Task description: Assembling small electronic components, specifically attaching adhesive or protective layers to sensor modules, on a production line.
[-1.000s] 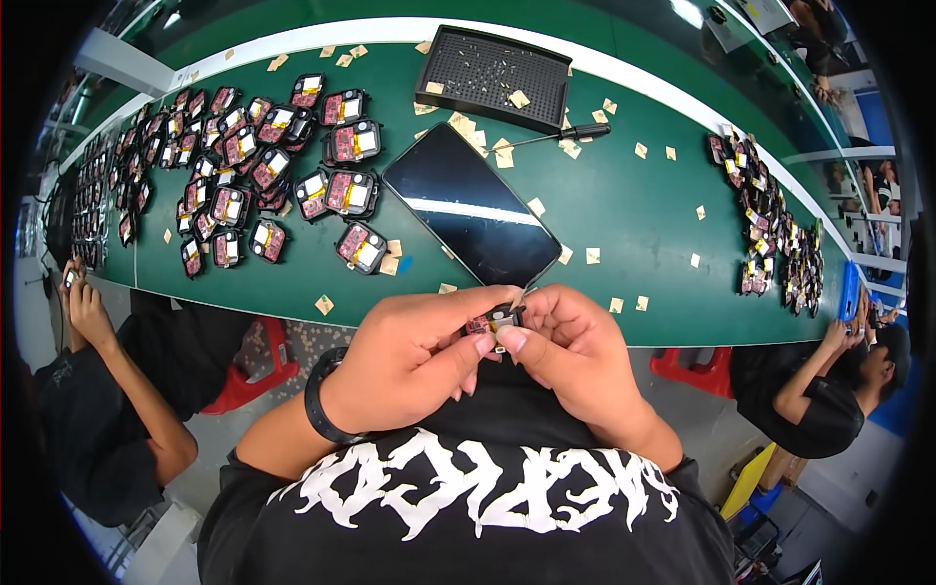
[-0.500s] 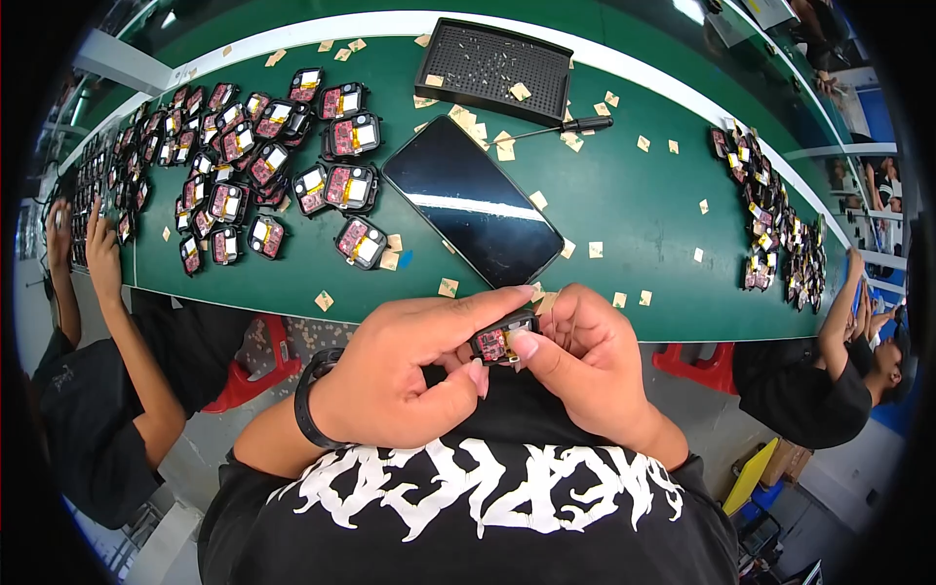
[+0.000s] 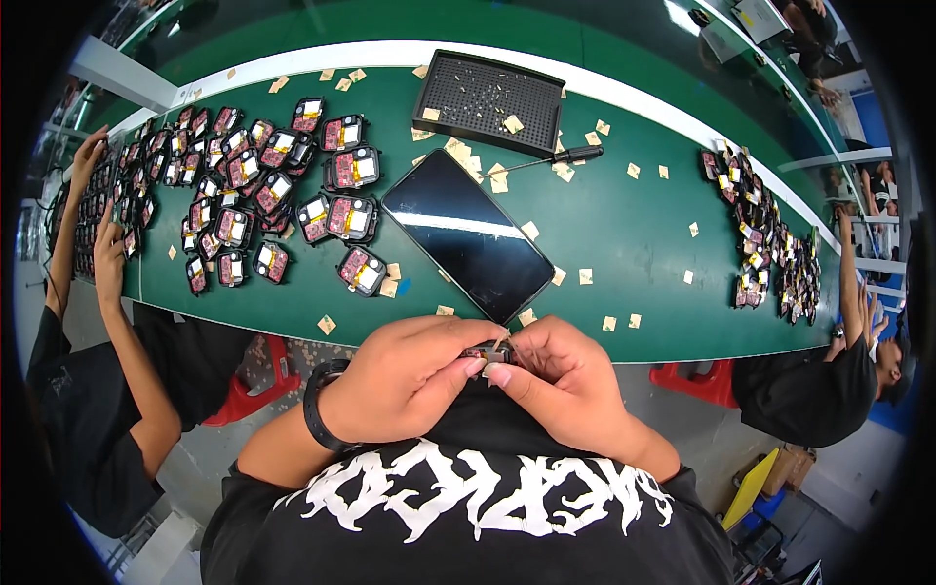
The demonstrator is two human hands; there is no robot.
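Note:
In front of my chest, a small black device housing (image 3: 494, 358) with a circuit board sits between my two hands. My left hand (image 3: 395, 380), with a black band at its wrist, grips one side between thumb and fingers. The thumb of my right hand (image 3: 573, 385) presses on the near face, its other fingers curled behind. A thin tan piece (image 3: 501, 337) sticks up at the housing's top edge. My fingers hide most of the board. Just beyond my hands lies a large dark phone-like slab (image 3: 470, 234) with a glossy screen.
Many similar open housings (image 3: 234, 226) crowd the green table (image 3: 624, 234) at left, with more housings (image 3: 756, 224) at right. A black tray (image 3: 487, 102) holds tiny parts; a screwdriver (image 3: 580, 154) lies beside it. Tan paper squares (image 3: 586, 277) are scattered around. Co-workers sit on both sides.
My hands have drawn closer together around the housing, which has tilted so that less of its red board shows. The table sits lower in the view. The left co-worker's hands have moved.

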